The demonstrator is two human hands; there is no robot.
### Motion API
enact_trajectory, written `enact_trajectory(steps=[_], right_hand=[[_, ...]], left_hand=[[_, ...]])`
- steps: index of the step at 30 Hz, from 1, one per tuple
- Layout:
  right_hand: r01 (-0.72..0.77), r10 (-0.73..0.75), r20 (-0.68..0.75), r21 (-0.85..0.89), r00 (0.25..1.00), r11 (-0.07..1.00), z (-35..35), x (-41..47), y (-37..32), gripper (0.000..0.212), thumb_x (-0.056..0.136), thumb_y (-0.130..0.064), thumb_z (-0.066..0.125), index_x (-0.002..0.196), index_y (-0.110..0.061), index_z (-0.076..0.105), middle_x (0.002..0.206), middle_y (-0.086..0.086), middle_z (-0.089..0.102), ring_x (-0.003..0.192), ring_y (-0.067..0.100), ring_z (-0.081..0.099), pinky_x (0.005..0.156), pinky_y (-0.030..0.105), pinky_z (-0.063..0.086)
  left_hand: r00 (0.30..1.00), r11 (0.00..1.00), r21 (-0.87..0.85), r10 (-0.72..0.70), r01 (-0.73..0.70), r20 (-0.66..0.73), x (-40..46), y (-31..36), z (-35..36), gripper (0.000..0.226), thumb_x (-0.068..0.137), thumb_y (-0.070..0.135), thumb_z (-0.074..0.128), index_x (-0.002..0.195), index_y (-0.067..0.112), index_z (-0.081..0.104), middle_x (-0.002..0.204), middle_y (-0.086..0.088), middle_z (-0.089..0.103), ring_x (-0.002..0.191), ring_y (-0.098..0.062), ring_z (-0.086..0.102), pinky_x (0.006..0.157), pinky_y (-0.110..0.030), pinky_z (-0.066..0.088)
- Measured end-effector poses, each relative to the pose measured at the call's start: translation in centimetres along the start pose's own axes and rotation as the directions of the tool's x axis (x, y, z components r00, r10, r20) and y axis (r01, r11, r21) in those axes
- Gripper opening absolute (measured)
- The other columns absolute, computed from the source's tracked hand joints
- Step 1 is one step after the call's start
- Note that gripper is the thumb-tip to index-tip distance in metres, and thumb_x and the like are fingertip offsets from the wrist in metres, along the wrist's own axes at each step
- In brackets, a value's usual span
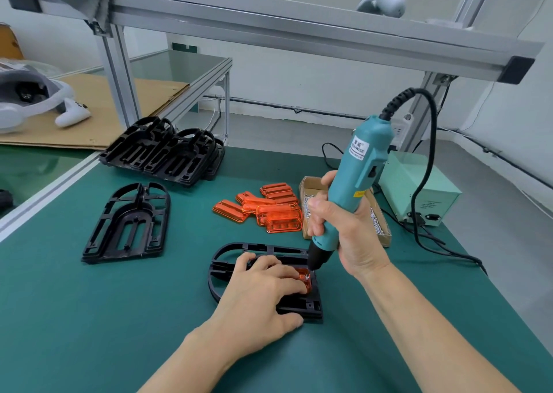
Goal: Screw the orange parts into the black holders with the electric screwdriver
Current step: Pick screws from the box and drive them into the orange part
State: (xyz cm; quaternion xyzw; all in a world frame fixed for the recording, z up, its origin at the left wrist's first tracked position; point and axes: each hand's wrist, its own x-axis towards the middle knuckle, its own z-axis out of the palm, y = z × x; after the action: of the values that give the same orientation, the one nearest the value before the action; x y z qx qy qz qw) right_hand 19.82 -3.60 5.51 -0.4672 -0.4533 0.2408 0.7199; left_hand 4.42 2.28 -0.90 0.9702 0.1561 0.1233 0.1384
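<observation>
On the green mat (89, 317), the left hand (263, 288) presses flat-fingered on the orange part (305, 279), likely light, stiff and slippery, seated in the near black holder (239, 249), while the right hand (347, 231) grips the electric screwdriver (353, 177).

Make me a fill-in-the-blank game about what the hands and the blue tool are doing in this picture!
1. The right hand grips the electric screwdriver, whose body is coloured ____.
2. The left hand presses on the orange part that sits in a ____ holder.
3. The pile of spare orange parts lies on the ____ mat.
4. The box of screws is made of ____.

Missing words: teal; black; green; cardboard
</observation>
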Motion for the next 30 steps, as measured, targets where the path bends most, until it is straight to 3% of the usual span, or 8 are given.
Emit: enact_trajectory(steps=[15, 23, 30], right_hand=[[0.006, -0.007, 0.092, 0.009, 0.996, 1.0, -0.54, -0.05, -0.07, 0.029, 0.081, 0.001, 0.06, 0.087, -0.028, 0.059, 0.053, 0.0, 0.048, 0.042, 0.015, 0.045, 0.052, 0.031, 0.045], [-0.006, 0.008, 0.136, -0.012, 0.991, 1.0, -0.29, -0.12, -0.06, 0.024, 0.078, -0.002, 0.062, 0.076, -0.025, 0.058, 0.047, 0.0, 0.048, 0.041, 0.016, 0.044, 0.053, 0.031, 0.045], [-0.055, 0.056, 0.167, -0.012, 0.984, 0.998, -0.79, 0.05, -0.28, 0.016, 0.071, -0.012, 0.066, 0.082, -0.019, 0.056, 0.047, 0.001, 0.05, 0.044, 0.017, 0.046, 0.057, 0.032, 0.047]], left_hand=[[1.0, 1.0, -0.017, -0.014, 0.014, 0.009, 0.09, -0.01, 0.16, 0.047, 0.078, 0.059, 0.051, 0.124, 0.047, 0.055, 0.134, 0.031, 0.045, 0.129, 0.002, 0.025, 0.104, -0.025, -0.004], [1.0, 1.0, -0.018, -0.019, 0.019, 0.007, 0.08, 0.05, 0.09, 0.047, 0.079, 0.058, 0.052, 0.125, 0.047, 0.055, 0.135, 0.031, 0.044, 0.13, 0.001, 0.025, 0.105, -0.026, -0.003], [1.0, 0.999, -0.04, -0.007, 0.008, 0.004, 0.1, -0.11, 0.1, 0.047, 0.078, 0.058, 0.052, 0.124, 0.047, 0.055, 0.133, 0.031, 0.045, 0.127, 0.002, 0.025, 0.103, -0.023, -0.002]])
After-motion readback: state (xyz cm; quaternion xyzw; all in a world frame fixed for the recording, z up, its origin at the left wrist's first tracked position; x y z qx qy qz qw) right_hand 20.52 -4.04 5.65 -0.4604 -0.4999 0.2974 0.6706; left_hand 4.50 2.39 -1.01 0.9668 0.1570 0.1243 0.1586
